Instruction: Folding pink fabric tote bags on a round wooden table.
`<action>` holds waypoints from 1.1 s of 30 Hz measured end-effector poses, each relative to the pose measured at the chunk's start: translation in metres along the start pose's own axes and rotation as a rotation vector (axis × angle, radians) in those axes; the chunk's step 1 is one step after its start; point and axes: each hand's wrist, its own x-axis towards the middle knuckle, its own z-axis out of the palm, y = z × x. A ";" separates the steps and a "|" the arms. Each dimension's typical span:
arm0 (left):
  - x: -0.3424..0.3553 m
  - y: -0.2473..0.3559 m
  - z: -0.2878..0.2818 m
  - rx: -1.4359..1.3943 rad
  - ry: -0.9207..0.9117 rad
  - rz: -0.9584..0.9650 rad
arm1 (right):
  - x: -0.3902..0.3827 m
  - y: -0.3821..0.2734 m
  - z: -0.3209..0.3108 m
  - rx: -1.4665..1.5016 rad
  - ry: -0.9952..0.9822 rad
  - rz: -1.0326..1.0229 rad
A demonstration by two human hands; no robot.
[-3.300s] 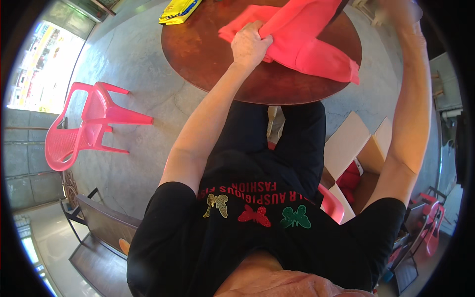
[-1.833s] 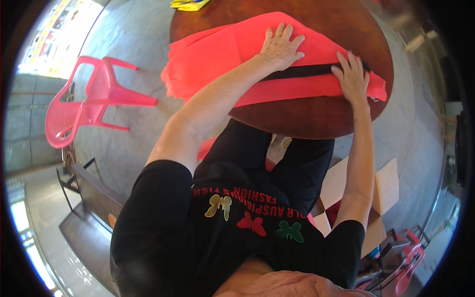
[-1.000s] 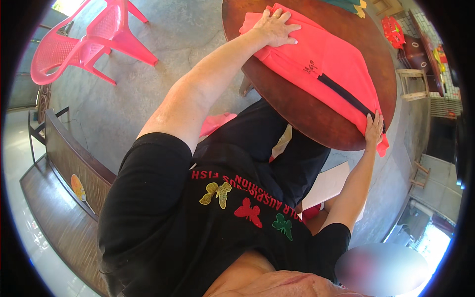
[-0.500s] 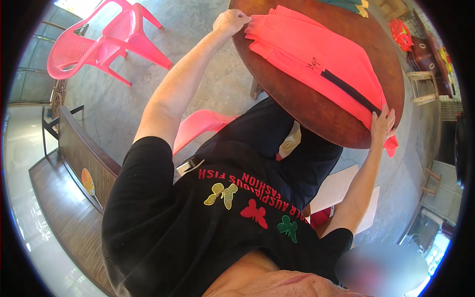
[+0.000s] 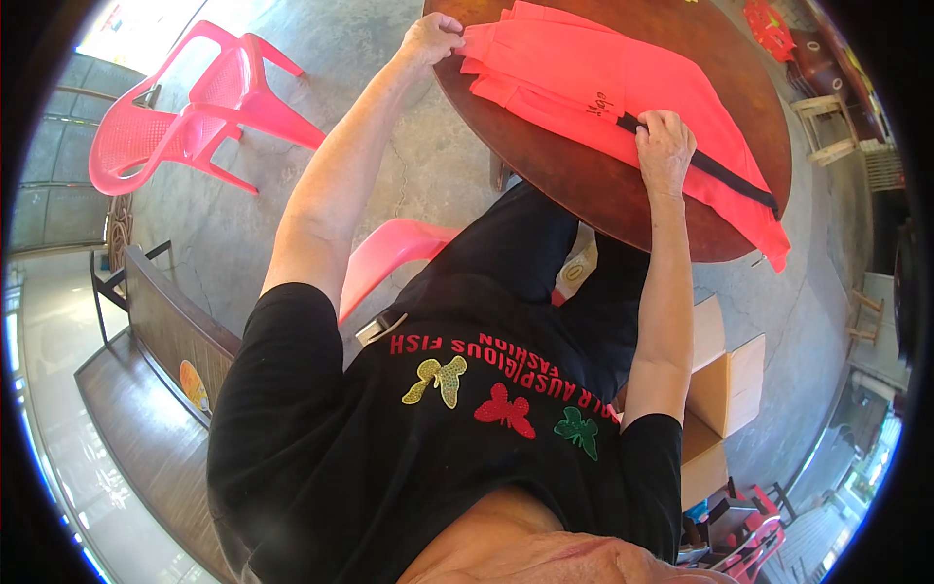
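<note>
A bright coral-red garment [image 5: 623, 73] lies folded lengthwise on a round brown wooden table [image 5: 574, 200]. It has a black stripe [image 5: 735, 181] and small dark lettering near its front edge; its exact kind is not clear. At its left end, my left hand [image 5: 433, 39] pinches the ribbed edge between thumb and fingers. My right hand [image 5: 666, 151] is closed on the front edge around the middle, where the stripe begins. The garment's right end hangs a little over the table edge.
Pink plastic chairs [image 5: 219, 102] stand on the concrete floor at the left, and another pink chair [image 5: 394, 253] is beside my legs. An open cardboard box [image 5: 715, 389] sits near my right elbow. A wooden stool [image 5: 825, 129] stands beyond the table.
My right hand has moved left from the garment's right end to its middle and gripped the front edge there. The left hand stays at the left end. The view has shifted slightly.
</note>
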 end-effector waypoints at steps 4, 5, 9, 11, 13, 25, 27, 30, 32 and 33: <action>-0.002 -0.002 -0.018 -0.142 0.026 0.059 | 0.008 -0.008 0.004 -0.007 0.118 -0.033; -0.003 -0.004 -0.023 -0.140 0.025 0.056 | 0.010 -0.010 0.003 0.007 0.166 -0.052; -0.010 0.006 -0.033 -0.264 -0.006 0.161 | 0.008 -0.007 -0.011 0.035 0.192 -0.028; -0.012 0.003 -0.034 -0.270 -0.008 0.190 | 0.005 -0.008 -0.013 0.068 0.177 -0.078; -0.021 0.002 -0.027 -0.067 -0.025 0.109 | -0.007 -0.005 -0.009 0.080 0.130 -0.068; -0.033 0.029 0.007 0.688 0.268 0.435 | -0.011 -0.005 -0.012 0.193 0.040 -0.055; -0.034 0.049 0.029 0.658 0.324 0.582 | -0.010 -0.004 -0.012 0.191 0.040 -0.053; -0.043 0.070 0.074 0.642 0.191 0.614 | -0.012 -0.007 -0.014 0.182 0.085 -0.038; -0.043 0.038 0.104 0.716 0.261 0.637 | -0.006 -0.016 -0.012 0.235 0.052 -0.048; -0.043 0.027 0.117 0.790 0.339 0.639 | -0.005 -0.017 -0.012 0.216 0.057 -0.031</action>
